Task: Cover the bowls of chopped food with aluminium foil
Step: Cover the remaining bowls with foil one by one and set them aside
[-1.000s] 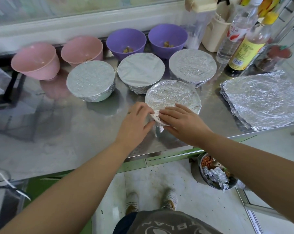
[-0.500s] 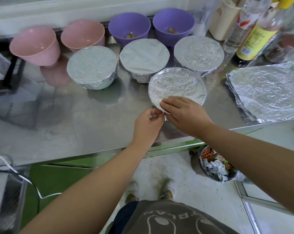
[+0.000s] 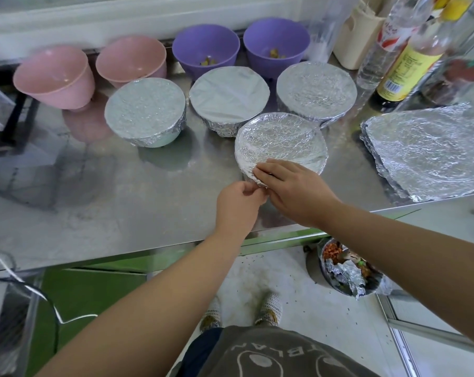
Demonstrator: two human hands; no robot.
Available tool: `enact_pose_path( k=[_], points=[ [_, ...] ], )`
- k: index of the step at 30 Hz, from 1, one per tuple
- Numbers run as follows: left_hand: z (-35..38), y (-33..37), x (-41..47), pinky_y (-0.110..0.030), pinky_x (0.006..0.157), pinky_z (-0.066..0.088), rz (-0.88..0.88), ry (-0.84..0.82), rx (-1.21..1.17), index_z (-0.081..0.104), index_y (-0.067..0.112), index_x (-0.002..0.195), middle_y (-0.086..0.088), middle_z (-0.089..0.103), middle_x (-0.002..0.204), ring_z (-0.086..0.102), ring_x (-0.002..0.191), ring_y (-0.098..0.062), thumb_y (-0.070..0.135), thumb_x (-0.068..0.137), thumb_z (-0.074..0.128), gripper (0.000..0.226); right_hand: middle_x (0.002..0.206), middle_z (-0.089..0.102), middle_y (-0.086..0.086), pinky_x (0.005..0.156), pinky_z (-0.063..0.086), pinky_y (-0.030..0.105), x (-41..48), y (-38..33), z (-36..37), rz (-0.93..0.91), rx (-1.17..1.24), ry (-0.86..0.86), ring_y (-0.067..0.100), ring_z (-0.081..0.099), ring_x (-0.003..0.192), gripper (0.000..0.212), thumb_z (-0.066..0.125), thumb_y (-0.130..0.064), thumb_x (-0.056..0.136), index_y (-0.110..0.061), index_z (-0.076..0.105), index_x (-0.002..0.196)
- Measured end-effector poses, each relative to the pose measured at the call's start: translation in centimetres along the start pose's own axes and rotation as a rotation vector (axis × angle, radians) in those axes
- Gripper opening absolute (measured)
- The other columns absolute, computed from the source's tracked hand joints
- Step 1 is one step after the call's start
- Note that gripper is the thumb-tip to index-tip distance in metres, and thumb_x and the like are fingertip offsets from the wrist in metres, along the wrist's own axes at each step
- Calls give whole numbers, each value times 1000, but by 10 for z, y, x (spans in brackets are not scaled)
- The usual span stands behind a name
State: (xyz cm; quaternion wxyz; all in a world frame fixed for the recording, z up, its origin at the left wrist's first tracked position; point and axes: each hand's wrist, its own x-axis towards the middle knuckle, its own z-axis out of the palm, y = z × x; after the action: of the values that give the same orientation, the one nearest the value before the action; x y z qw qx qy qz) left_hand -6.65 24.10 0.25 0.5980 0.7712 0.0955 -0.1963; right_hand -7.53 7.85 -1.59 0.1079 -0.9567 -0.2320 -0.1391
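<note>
A bowl wrapped in crinkled foil stands nearest me on the steel table. My left hand pinches the foil's loose edge at the bowl's near rim. My right hand lies over the same rim, fingers pressing the foil down. Behind stand three more foil-covered bowls, left, middle and right. Two purple bowls with a little chopped food sit uncovered at the back, beside two pink bowls.
A stack of foil sheets lies at the table's right edge. Bottles and a cream jug stand at the back right. Below the table a bin holds scraps and crumpled foil. A cable hangs at the lower left.
My left hand went from lying flat against the bowl's near side to pinching the foil edge. My right hand stayed on the rim. The view shifted slightly.
</note>
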Motion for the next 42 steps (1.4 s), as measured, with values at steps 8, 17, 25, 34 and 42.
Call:
enact_pose_path(
  k=[8,17,25,34,42],
  points=[
    [-25,35,1,-44,112,32,-492,-339,-302,68,12,116,-1,68,121,60,112,-14,14,99,50,25,130,67,9,96,56,45,-1,6,3,-56,-52,39,34,65,118,41,52,-30,99,-6,68,128],
    [-27,56,2,-55,119,22,-504,-518,-308,54,13,125,-1,51,131,46,129,-19,19,100,38,30,126,69,12,89,60,45,1,10,9,-82,-76,71,36,68,113,41,47,-25,98,-3,69,125],
    [-25,45,10,-53,121,20,-590,-411,-621,59,9,113,-12,61,112,55,121,-27,21,97,37,30,131,66,12,94,58,47,-3,14,13,-125,-90,25,36,64,119,41,51,-18,95,-4,66,131],
    [-23,40,25,-48,114,28,-611,-330,-506,62,13,101,-5,48,106,46,117,-25,31,96,37,31,131,67,9,89,60,48,1,19,15,-61,-27,27,34,65,119,45,76,-8,88,-7,66,132],
    [-12,20,30,-34,89,55,-289,-82,-458,53,10,108,-12,66,96,63,89,-23,-5,99,47,18,129,67,5,88,60,44,4,16,8,-28,-5,-11,32,66,115,38,66,-18,93,-9,67,130]
  ],
)
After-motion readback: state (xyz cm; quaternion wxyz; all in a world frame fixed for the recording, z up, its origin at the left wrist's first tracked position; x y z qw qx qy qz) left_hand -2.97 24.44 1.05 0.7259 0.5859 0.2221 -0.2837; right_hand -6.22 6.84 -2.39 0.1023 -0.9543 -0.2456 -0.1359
